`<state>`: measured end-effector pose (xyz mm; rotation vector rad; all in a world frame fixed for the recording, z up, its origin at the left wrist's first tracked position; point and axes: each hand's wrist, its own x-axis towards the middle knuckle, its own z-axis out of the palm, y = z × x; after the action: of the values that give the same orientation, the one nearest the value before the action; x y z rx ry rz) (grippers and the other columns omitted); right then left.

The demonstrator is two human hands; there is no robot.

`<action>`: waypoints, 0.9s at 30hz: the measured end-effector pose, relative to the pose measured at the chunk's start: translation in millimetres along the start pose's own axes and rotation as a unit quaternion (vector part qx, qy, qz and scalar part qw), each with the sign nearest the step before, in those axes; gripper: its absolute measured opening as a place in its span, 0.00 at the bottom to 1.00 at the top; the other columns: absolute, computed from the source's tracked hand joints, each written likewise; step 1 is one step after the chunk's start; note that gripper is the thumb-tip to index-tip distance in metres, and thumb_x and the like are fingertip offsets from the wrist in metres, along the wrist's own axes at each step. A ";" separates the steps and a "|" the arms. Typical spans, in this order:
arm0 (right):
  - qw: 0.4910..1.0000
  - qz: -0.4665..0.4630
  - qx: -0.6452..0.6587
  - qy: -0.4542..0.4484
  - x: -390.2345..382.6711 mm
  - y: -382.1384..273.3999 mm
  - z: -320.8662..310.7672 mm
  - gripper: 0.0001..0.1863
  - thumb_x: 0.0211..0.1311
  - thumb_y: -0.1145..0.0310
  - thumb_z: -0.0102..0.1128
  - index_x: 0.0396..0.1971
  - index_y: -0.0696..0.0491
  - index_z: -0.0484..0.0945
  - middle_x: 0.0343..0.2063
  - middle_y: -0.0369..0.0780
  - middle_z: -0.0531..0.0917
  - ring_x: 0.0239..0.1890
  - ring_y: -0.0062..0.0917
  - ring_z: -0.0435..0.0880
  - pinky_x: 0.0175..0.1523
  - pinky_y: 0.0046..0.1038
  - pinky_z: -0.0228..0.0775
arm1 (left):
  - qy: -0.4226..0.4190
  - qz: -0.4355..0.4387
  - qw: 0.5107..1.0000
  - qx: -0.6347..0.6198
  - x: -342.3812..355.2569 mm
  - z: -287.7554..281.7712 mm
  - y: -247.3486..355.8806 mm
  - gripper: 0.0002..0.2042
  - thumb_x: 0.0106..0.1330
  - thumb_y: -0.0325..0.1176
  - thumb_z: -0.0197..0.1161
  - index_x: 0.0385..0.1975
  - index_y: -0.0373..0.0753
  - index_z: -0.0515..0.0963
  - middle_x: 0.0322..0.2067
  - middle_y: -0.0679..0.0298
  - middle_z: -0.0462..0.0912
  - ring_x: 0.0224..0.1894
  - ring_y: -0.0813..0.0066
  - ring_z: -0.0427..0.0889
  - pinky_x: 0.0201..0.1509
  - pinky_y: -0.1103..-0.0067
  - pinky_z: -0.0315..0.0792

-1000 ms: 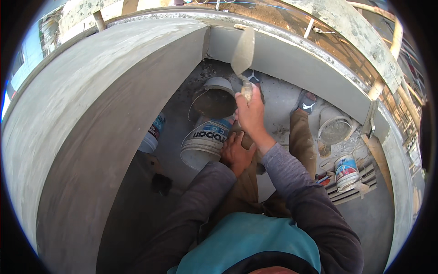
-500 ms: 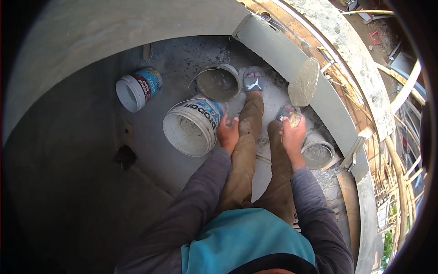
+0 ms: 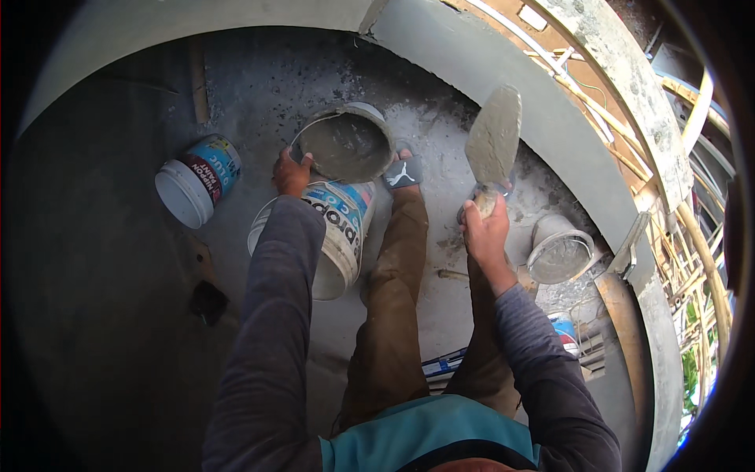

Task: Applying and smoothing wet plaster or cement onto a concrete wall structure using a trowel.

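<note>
My right hand point(image 3: 489, 238) clamps the trowel point(image 3: 493, 149), blade point(image 3: 495, 126) pointing away, right of the mortar bucket point(image 3: 367, 109) my left hand point(image 3: 292, 175) touches, grip unclear.

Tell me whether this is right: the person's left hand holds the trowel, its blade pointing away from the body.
Wrong hand: the head view shows the right hand holding the trowel. Its blade does point away from the body. The left hand is at the rim of a bucket.
</note>
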<state>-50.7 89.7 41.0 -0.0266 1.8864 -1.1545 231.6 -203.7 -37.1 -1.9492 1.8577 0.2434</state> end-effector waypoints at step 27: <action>0.984 -0.110 0.030 0.140 146.8 -54.0 222.0 0.22 0.60 0.61 0.61 0.46 0.60 0.68 0.34 0.57 0.81 0.38 0.54 0.81 0.45 0.47 0.71 | 0.174 0.061 0.952 -0.244 -78.8 -77.8 -25.8 0.29 0.70 0.43 0.58 0.65 0.33 0.63 0.64 0.43 0.60 0.66 0.48 0.62 0.67 0.60 0.59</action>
<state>-6.3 -160.4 -55.0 -0.0415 2.1349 -1.4241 237.2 -165.1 69.7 -2.3216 2.3228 0.4584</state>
